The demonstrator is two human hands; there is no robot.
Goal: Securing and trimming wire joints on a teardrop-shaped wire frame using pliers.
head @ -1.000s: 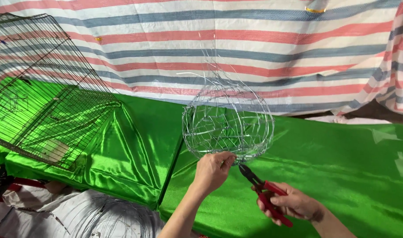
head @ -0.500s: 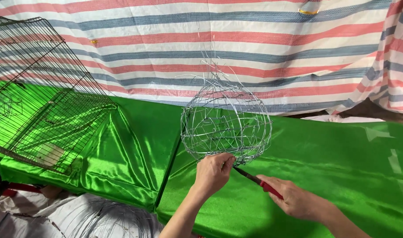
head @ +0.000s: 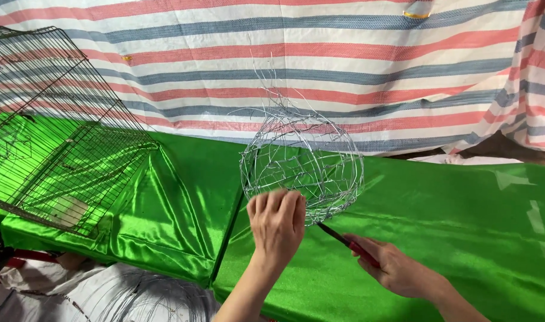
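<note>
Holding a woven wire basket [head: 302,167] over the green-draped desk [head: 463,226], left hand [head: 277,223] fingers pinching its lower rim. Gripping red-handled pliers [head: 350,241] with right hand [head: 397,271], fingers curled, tips half hidden beneath the basket. Resting far left, a dark wire cage [head: 52,131].

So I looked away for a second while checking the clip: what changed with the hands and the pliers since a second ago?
The right hand closed the red-handled pliers, which stood open a second ago, and now holds them low with the tip under the wire basket. The left hand kept its grip on the basket's lower rim. The dark wire cage on the green cloth stayed where it was.
</note>
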